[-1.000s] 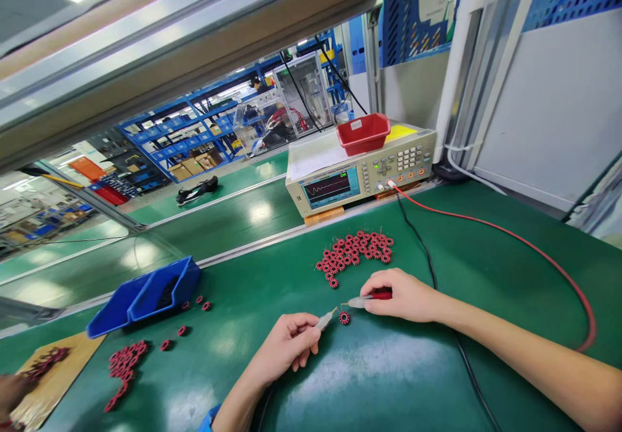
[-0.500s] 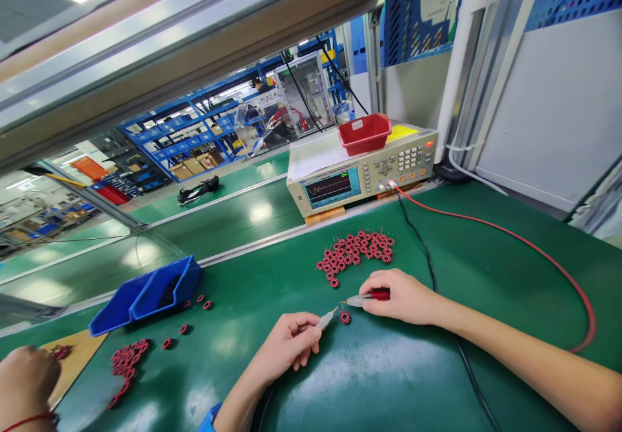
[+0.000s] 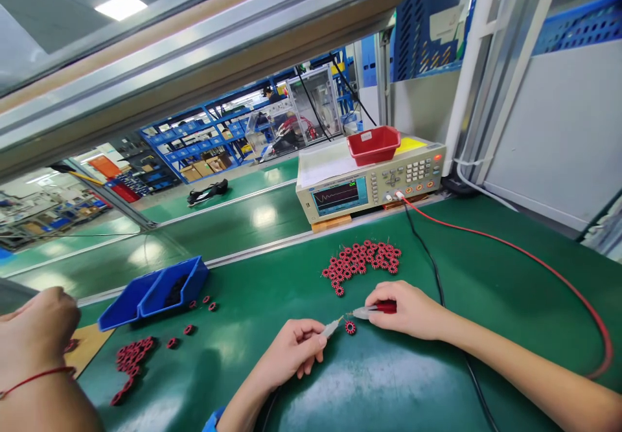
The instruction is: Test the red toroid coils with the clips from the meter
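My left hand [image 3: 291, 353] pinches a pale test probe [image 3: 332, 327] whose tip points right at a small red wound ring coil [image 3: 350, 327] lying on the green mat. On the coil's right, my right hand [image 3: 407, 309] grips a red-handled probe [image 3: 376, 309], its tip aimed at the same coil. Both tips sit right at the coil; contact cannot be told. A heap of several red coils [image 3: 362, 260] lies just beyond my hands.
A beige test meter [image 3: 369, 182] with a lit waveform screen stands behind, a red tray [image 3: 374, 145] on top; red [image 3: 534, 260] and black [image 3: 432, 267] leads run from it. Blue bins [image 3: 155, 289] and loose coils [image 3: 131, 357] lie left. A co-worker's hand [image 3: 36, 335] with a red wrist string is at far left.
The co-worker's hand has come up and in from the far left edge. The view has shifted slightly, so everything sits a little lower and right. My hands and probes keep their places at the coil.
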The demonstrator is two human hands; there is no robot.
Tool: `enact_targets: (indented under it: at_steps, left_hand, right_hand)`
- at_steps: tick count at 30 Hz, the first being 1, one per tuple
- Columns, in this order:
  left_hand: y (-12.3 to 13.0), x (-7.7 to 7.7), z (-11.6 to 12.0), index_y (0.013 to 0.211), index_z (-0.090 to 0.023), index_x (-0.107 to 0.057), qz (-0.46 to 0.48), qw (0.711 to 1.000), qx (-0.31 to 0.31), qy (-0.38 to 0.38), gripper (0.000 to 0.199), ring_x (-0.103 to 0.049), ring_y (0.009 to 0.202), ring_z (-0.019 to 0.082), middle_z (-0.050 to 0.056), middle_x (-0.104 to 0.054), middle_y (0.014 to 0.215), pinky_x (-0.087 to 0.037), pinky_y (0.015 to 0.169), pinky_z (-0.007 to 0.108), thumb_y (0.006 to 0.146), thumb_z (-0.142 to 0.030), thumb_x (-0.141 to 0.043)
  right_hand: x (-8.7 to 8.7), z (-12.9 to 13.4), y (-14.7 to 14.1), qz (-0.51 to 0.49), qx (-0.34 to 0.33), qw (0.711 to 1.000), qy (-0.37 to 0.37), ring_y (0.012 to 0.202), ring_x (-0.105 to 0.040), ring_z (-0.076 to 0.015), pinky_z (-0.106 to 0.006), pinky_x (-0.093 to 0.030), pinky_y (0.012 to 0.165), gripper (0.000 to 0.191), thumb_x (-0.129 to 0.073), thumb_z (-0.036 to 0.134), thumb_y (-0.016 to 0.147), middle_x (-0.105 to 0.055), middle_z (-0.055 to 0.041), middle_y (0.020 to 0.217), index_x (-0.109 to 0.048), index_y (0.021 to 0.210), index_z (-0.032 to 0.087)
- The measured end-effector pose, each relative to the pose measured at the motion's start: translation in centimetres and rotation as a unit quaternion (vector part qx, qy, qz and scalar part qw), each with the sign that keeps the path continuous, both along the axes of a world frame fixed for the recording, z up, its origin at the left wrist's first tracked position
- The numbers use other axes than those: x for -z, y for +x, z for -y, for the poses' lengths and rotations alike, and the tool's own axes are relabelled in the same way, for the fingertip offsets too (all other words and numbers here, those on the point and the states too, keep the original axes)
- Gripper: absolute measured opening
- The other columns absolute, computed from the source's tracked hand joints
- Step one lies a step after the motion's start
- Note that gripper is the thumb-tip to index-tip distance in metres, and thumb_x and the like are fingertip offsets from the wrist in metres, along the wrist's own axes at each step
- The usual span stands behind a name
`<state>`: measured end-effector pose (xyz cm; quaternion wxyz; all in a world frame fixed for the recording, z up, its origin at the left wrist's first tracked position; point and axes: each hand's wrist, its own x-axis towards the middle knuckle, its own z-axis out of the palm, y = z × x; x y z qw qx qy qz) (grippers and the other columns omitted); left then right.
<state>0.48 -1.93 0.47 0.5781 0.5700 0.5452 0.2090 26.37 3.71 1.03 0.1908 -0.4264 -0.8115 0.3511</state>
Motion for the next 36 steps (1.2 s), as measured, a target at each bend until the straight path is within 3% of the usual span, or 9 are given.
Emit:
enact_targets:
  at_steps: [10,17,36]
  left_hand:
    - [0.0,0.0,0.0,0.085,-0.012,-0.061,0.005,1.0,-0.004,-0.002,0.032,-0.041,0.035,0.002,-0.003,-0.055,0.057,-0.031,0.032,0.011,0.079,-0.043,-0.058]
    - [0.4,-0.5,0.1,0.084,-0.012,-0.061,0.011,1.0,-0.01,-0.008,0.03,-0.04,0.035,0.002,-0.003,-0.056,0.056,-0.03,0.032,0.012,0.079,-0.041,-0.058]
    - [0.2,0.7,-0.5,0.083,-0.012,-0.06,0.021,1.0,-0.007,0.009,0.037,-0.041,0.033,0.003,-0.003,-0.057,0.055,-0.027,0.03,0.012,0.076,-0.049,-0.057]
  right_hand:
    - [-0.3,-0.4,0.7,0.001,-0.008,1.0,0.004,0.067,-0.055,-0.0137,-0.023,-0.037,0.06,0.017,-0.057,0.03,0.074,-0.063,0.0003,0.078,-0.07,0.082,0.023]
    - [-0.6,0.2,1.2,0.061,-0.079,0.994,0.051,0.068,-0.054,-0.0136,-0.023,-0.035,0.06,0.014,-0.06,0.026,0.068,-0.06,0.002,0.079,-0.069,0.08,0.026]
    - [-0.3,0.9,0.1,0.101,-0.073,0.986,0.114,0.075,-0.055,-0.0159,-0.023,-0.035,0.063,0.018,-0.059,0.029,0.069,-0.06,0.0004,0.08,-0.068,0.084,0.025]
